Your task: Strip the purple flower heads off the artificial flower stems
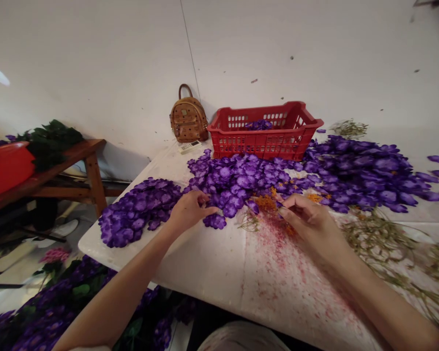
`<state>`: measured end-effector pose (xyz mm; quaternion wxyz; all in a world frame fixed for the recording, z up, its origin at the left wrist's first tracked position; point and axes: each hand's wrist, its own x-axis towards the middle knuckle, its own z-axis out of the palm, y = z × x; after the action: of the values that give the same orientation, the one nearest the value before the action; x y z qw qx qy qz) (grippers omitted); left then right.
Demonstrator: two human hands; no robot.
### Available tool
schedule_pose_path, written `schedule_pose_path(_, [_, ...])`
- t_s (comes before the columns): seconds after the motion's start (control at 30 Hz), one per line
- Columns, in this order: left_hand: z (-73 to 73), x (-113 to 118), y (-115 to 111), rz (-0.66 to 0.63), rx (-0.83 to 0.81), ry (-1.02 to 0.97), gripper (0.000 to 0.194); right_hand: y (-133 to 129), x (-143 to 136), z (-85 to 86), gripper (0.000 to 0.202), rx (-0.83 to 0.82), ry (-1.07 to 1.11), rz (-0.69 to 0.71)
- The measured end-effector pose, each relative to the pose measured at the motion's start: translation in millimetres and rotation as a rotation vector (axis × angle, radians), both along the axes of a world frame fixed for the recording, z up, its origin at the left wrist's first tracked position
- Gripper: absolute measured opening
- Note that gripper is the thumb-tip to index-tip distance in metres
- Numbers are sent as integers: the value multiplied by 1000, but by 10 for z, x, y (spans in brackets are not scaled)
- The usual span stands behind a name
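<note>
My left hand (190,212) is over the table beside loose purple artificial flowers (225,183). Its thumb stands apart from the curled fingers, and I see nothing held between them. My right hand (309,217) has thumb and fingers pinched together close to a small heap of orange flower centres (266,204). Whatever lies in that pinch is too small to make out. A flat mound of purple petal layers (141,209) spreads left of my left hand. Thin green stems (382,239) lie in a tangle right of my right hand.
Behind the flowers stands a red plastic crate (265,141) with some purple blooms inside. A brown backpack (188,119) and a small calculator-like device (190,147) sit beside it. More purple petals (366,168) are heaped at right. Left is a wooden bench (78,151).
</note>
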<state>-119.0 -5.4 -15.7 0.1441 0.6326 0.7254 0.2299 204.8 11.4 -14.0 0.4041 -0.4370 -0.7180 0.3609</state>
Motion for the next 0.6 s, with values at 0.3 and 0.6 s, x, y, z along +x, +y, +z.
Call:
schedule_pose_path(0.3, [-106,154,-89,-128,64,-345,18,3,2,2,20,8,-11,22])
schedule_pose_path(0.6, [-54,120,-40,0,47,-653,22,18,14,-8,19,4,11,38])
